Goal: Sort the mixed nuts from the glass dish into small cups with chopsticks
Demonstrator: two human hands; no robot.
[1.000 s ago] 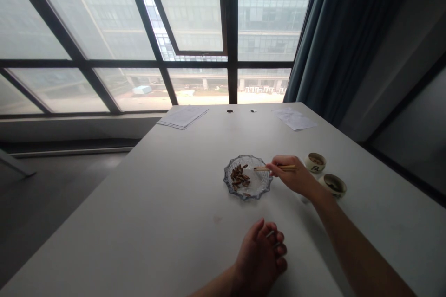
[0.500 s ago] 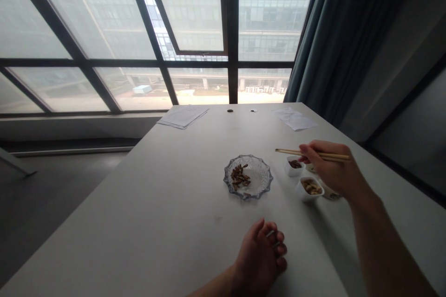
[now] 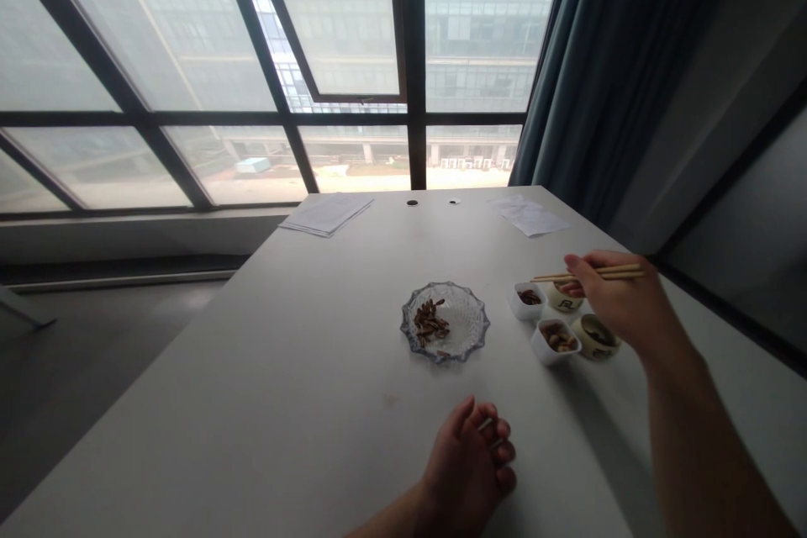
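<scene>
My right hand [image 3: 621,294] grips a pair of wooden chopsticks [image 3: 550,277], held over the small cups on the right. Their tips point left, above the rim of a white plastic cup [image 3: 522,311] with dark reddish-brown bits in it. Nearer to me, a second white cup [image 3: 551,353] contains tan-brown pieces. Two cream cups with dark markings stand beside them: the far cream cup [image 3: 563,300] is partly covered by my hand, and the near cream cup [image 3: 596,349] has dark contents. Palm up and fingers loosely curled, my left hand [image 3: 470,462] rests empty on the table.
A scalloped clear glass dish [image 3: 472,340] sits mid-table, with several brown elongated pieces [image 3: 431,321] on its left side. Paper sheets [image 3: 328,214] lie at the far left, and another paper [image 3: 533,216] at the far right of the white table [image 3: 283,378]. Windows and a blue curtain [image 3: 586,76] stand behind.
My right hand and the chopsticks have shifted right, uncovering more of the cream cups. The left hand stays in place; the whole view has moved slightly.
</scene>
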